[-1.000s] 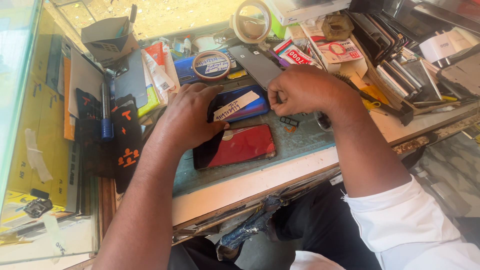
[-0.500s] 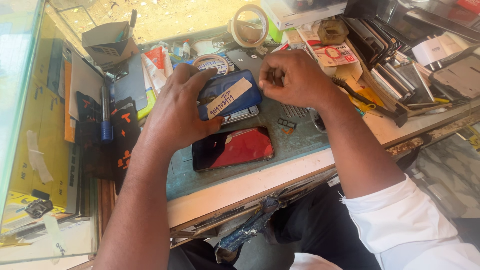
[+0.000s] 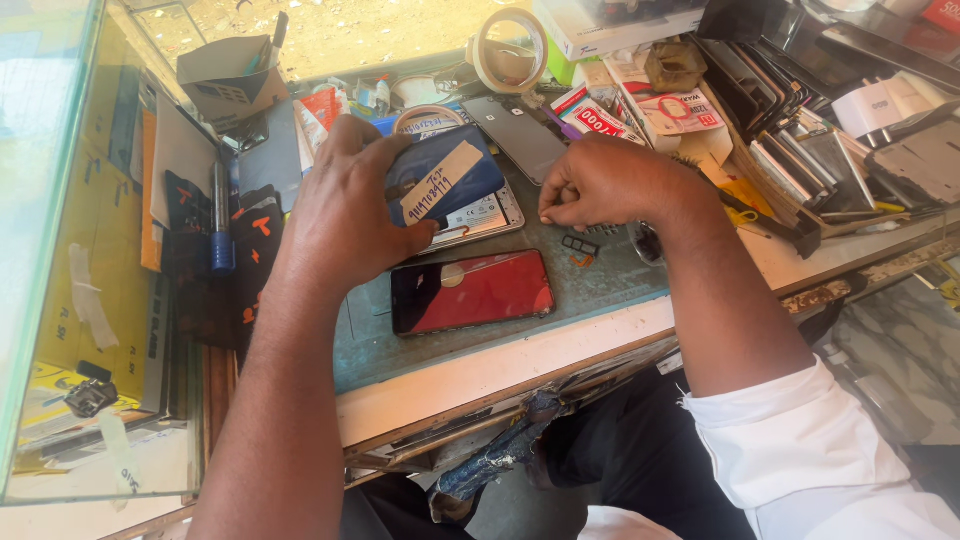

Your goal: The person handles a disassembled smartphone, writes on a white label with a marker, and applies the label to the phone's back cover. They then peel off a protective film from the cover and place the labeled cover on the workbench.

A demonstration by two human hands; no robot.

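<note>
Since half a second ago, right hand point(image 3: 610, 182) has dropped from the blue phone back cover point(image 3: 445, 175) to the mat, fingers curled shut. Left hand point(image 3: 350, 215) pinches that cover above the red-screened phone point(image 3: 470, 292).

Bright daylight from above; edges perhaps distorted.
</note>
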